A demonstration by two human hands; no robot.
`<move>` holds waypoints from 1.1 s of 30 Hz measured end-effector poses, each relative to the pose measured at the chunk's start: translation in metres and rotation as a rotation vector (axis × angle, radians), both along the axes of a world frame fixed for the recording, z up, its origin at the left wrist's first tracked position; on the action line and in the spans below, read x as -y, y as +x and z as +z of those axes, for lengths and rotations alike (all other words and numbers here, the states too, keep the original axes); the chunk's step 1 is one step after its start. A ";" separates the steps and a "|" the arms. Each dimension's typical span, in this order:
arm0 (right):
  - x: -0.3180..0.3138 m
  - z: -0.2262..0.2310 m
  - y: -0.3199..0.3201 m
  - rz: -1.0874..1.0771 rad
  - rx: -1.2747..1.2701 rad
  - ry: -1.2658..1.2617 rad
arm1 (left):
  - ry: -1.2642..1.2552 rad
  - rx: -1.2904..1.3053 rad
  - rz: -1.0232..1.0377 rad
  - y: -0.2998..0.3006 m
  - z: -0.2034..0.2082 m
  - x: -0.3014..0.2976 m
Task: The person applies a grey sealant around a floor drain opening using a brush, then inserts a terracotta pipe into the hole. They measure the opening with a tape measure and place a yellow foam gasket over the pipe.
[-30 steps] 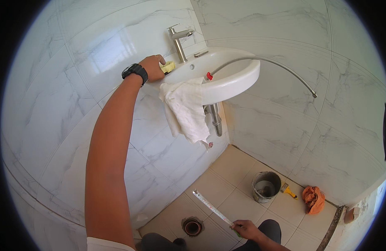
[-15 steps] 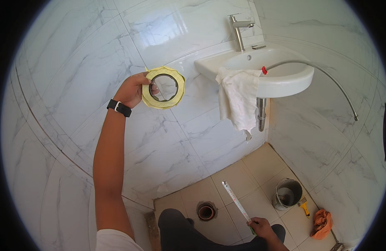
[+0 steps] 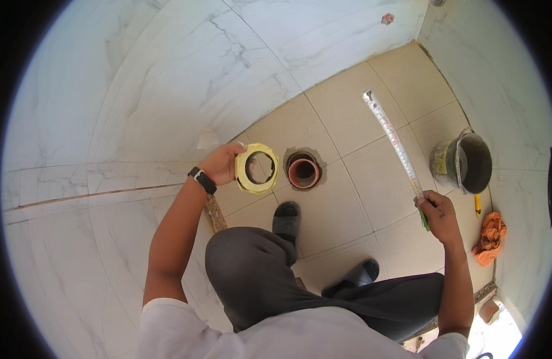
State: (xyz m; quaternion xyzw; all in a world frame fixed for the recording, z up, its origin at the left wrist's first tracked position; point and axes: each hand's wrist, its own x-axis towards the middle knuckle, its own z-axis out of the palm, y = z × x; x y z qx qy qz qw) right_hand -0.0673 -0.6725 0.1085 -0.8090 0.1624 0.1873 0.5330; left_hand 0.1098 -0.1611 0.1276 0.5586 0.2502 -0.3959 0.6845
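My left hand [image 3: 222, 164] grips a yellow ring seal [image 3: 256, 188] with a dark inner collar, fingers and thumb closed on its left side. Just right of the ring, and apart from it in this view, a reddish-brown drain pipe [image 3: 303, 185] opens from the floor inside a rough cement patch. On the right, my right hand [image 3: 438, 216] is closed around a tape measure [image 3: 395, 142]. Its blade sticks out forward and to the left over the floor tiles. Only a green bit of its case shows beside my fingers.
At the right stands a dark bucket [image 3: 443, 164] with a yellow-handled brush [image 3: 478, 205] and a crumpled orange cloth [image 3: 491, 236] nearer me. My sandalled feet [image 3: 286, 224] are on the beige floor tiles. Marble-look walls [image 3: 138, 107] rise at the left, far side and right.
My view has tipped down from the washbasin to the floor. The left hand has brought the ring from in front of the wall down beside the drain pipe. Both hands keep their hold.
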 end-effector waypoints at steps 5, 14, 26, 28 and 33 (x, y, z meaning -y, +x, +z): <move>0.000 0.001 -0.017 0.018 -0.275 -0.003 | -0.240 -0.054 -0.044 0.029 -0.042 0.013; -0.010 0.020 -0.029 -0.070 -0.448 -0.001 | -0.991 -0.009 -0.018 -0.015 -0.112 0.020; 0.004 -0.003 -0.025 -0.035 -0.409 -0.199 | -0.180 0.353 -0.616 -0.029 -0.129 0.044; 0.001 0.000 -0.023 -0.029 -0.422 -0.198 | 0.144 0.568 -0.783 -0.039 -0.145 0.058; -0.005 0.005 -0.017 0.009 -0.423 -0.197 | 0.262 0.712 -0.801 -0.050 -0.185 0.079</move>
